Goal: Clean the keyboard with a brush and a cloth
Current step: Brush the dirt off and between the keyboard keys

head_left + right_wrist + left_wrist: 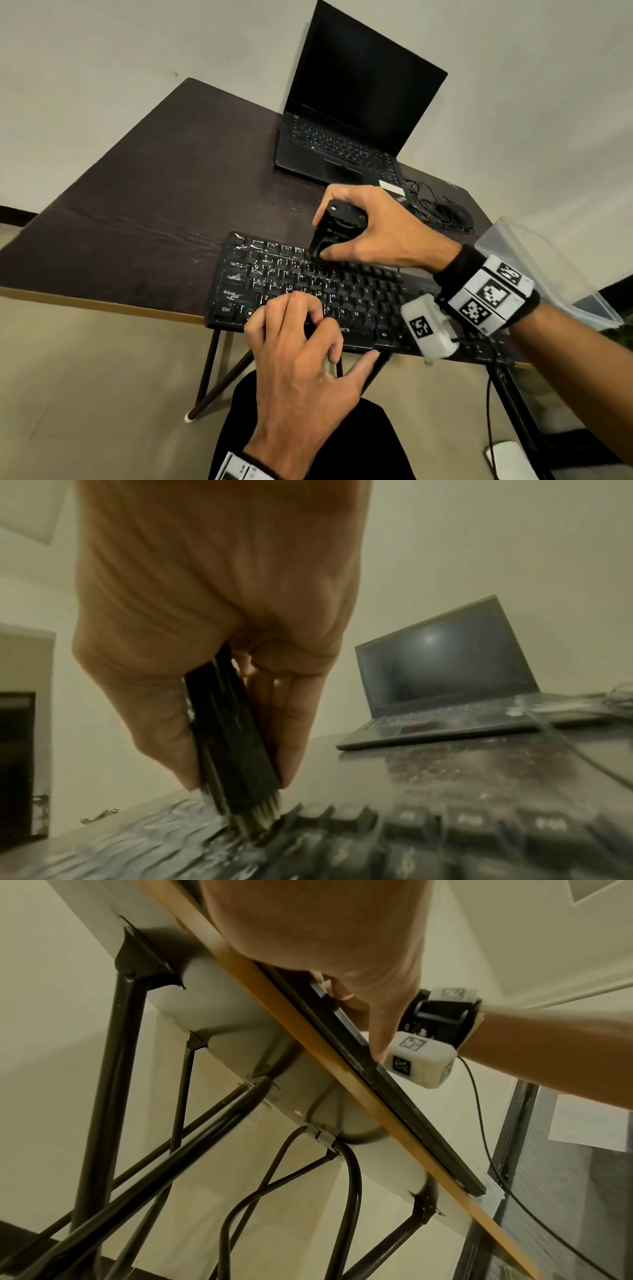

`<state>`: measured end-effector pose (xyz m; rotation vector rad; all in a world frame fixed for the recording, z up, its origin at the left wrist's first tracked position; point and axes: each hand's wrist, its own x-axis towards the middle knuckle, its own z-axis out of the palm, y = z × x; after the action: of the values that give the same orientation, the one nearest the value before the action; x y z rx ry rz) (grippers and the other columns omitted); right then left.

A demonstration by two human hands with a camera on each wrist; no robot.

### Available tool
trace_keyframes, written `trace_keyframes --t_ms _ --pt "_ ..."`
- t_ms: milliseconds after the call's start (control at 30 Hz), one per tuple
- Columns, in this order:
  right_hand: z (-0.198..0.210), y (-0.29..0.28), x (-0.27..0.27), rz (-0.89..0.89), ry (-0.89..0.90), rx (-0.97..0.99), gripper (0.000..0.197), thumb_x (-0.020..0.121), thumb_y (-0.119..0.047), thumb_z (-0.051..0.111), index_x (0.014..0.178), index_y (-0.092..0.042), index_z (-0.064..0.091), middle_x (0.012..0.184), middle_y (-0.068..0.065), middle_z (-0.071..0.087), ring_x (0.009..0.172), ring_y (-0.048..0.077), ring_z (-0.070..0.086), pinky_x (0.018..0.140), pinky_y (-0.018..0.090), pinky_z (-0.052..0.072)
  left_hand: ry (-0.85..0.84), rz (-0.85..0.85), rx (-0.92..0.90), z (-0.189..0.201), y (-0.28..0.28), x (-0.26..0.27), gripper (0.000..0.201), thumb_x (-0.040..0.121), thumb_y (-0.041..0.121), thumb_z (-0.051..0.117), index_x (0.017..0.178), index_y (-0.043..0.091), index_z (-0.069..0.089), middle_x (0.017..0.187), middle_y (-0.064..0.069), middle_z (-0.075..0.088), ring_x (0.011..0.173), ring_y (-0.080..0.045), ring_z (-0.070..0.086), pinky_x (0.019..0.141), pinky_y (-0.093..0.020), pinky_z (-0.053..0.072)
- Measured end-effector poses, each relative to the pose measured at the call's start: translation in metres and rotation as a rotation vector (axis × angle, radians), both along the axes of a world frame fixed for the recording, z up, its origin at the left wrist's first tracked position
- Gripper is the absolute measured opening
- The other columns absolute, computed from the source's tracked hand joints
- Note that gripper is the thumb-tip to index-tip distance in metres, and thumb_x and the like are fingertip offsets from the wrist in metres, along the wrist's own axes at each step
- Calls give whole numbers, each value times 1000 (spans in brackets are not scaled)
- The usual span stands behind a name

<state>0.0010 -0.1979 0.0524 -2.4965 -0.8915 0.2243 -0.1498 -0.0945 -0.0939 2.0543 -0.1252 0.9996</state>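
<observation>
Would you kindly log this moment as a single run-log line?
phase: brushing | right hand: grips brush, bristles on upper key rows | left hand: rests on keyboard front edge | cloth: not seen

keyboard (346, 294): black, your white legends
brush (334, 229): black body, pale bristles
table (154, 205): dark woodgrain, tan edge
laptop (349, 113): black

We read the keyboard (359, 294) as black plastic, keycaps worn and smudged. Brush (236, 737) body: glossy black plastic, pale bristles. Table (154, 212): dark matt wood grain, light wood edge, black metal legs. Far laptop (356, 113): matt black.
</observation>
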Motion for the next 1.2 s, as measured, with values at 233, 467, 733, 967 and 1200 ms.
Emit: trace_keyframes --t_ms 233,467,733,967,1200 --pt "1 5 1 7 -49 -35 30 78 -7 89 100 -10 68 91 7 75 79 24 75 72 48 62 -5 8 -3 0 0 0 55 60 57 90 62 20 50 96 3 53 102 -18 48 103 -30 23" --pt "1 10 0 5 -13 -20 32 79 -7 91 100 -10 68 92 5 74 77 20 75 69 43 62 4 4 -7 -1 -2 1 54 60 57 89 63 21 50 96 3 54 101 -18 48 102 -29 23" --pt "1 13 -1 5 -28 -22 30 78 -6 90 99 -9 68 89 5 74 75 20 73 70 46 62 5 -3 -13 -3 -2 1 54 58 56 91 63 21 50 96 3 53 103 -18 49 102 -30 23" --pt "-2 19 0 10 -28 -3 30 78 -7 89 98 -9 67 90 8 74 77 25 74 72 50 61 4 -9 -15 -4 -2 1 54 58 57 90 64 21 51 97 4 53 102 -18 50 103 -30 23" --pt "-4 22 2 -12 -63 7 30 78 -7 88 98 -7 66 90 10 74 76 26 73 71 53 59 2 -4 -18 -3 -1 1 55 58 56 91 64 20 50 96 3 53 101 -18 50 103 -30 23"
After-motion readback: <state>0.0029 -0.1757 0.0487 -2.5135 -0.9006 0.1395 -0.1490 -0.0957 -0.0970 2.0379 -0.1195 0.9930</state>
